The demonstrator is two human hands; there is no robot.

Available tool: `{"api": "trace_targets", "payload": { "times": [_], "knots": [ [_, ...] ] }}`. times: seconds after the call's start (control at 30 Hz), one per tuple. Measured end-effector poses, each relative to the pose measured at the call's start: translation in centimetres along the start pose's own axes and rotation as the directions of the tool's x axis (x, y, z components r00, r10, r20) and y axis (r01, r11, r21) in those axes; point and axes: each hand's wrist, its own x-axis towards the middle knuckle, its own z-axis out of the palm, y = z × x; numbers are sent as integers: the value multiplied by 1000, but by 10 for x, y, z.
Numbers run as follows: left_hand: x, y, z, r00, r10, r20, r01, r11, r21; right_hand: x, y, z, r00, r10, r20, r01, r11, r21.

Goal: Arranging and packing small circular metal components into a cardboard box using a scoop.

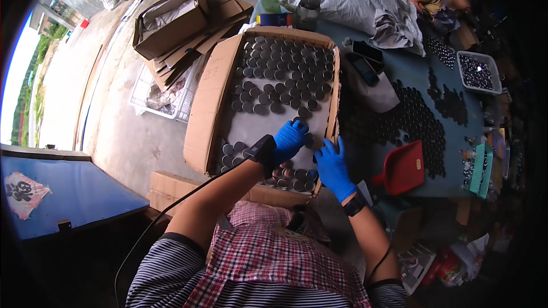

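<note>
An open cardboard box (200, 105) in front of me holds many dark round caps (277, 56) with silvery rims, in close rows at its far end. More of these caps lie at its near end, around a bare strip of pale lining (260, 128). My left hand (290, 141), in a blue glove, reaches into the box with its fingers curled together. A dark cap shows at its fingertips. At the box's right edge is my right hand (333, 165), also blue-gloved, its fingers apart. Caps lie close beside it; I see none in its grasp.
Many loose dark caps (419, 120) cover the blue-green table (365, 185) on the right, near a red dustpan (404, 168) and phones (365, 68). A white sack (348, 0) lies behind the box. Flattened cardboard (225, 8) is stacked left. Another person (436, 3) sits far right.
</note>
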Motion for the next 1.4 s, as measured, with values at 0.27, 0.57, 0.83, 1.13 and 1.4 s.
{"api": "trace_targets", "payload": {
  "times": [0.27, 0.57, 0.83, 1.13, 1.4],
  "knots": [
    [-36, 31, -12, 983, -97, 153, 127, 972, -199, -3, -5, -9, 999, 34, 33, -38, 990, 134],
    [-49, -4, -29, 885, -21, 465, 309, 772, -555, -28, -33, -47, 986, 165, -8, -156, 943, 294],
    [-87, -66, -33, 908, 36, 418, 242, 770, -591, -62, -96, -45, 858, 410, 310, -492, 830, 262],
    [-104, -64, -47, 960, -86, 266, 229, 787, -573, -57, -118, -33, 807, 488, 333, -541, 837, 84],
    [-121, -24, -88, 943, -46, 328, 157, 934, -320, -66, -111, -37, 801, 492, 342, -594, 725, 348]
  ]
}}
